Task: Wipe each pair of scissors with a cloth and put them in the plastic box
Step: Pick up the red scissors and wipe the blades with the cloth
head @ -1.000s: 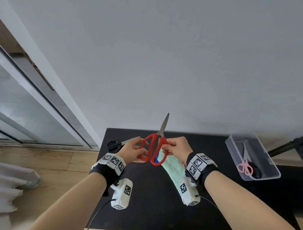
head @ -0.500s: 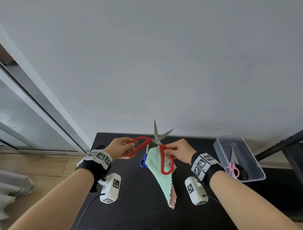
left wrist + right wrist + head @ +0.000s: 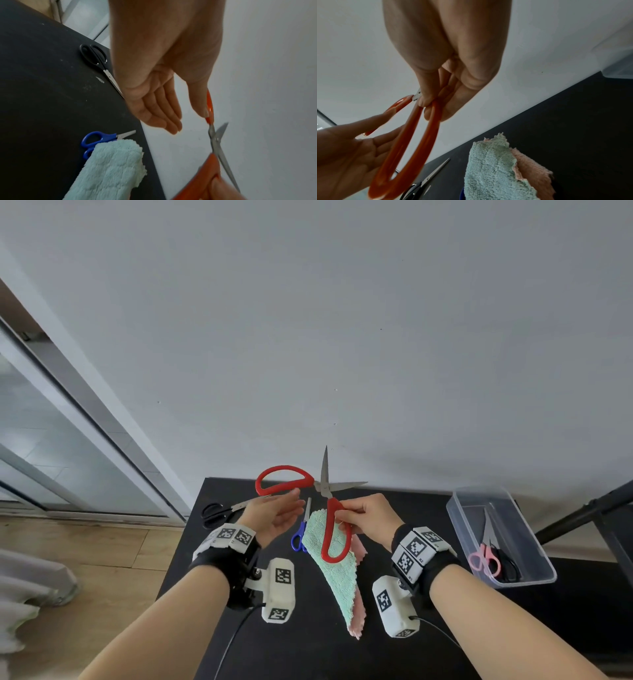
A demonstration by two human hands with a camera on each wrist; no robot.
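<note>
Right hand (image 3: pixel 364 517) pinching one handle of the spread-bladed red scissors (image 3: pixel 325 501) with the cloth (image 3: pixel 337 573), left hand (image 3: pixel 274 517) flat-fingered, thumb touching the other handle.

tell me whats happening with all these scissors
A person is partway through wiping scissors and boxing them. The right hand pinches one handle of the red scissors, blades spread wide, along with the green cloth. The left hand is open, its thumb touching the other handle. Blue scissors and black scissors wait on the table; the plastic box already holds pink scissors and another dark pair.
</note>
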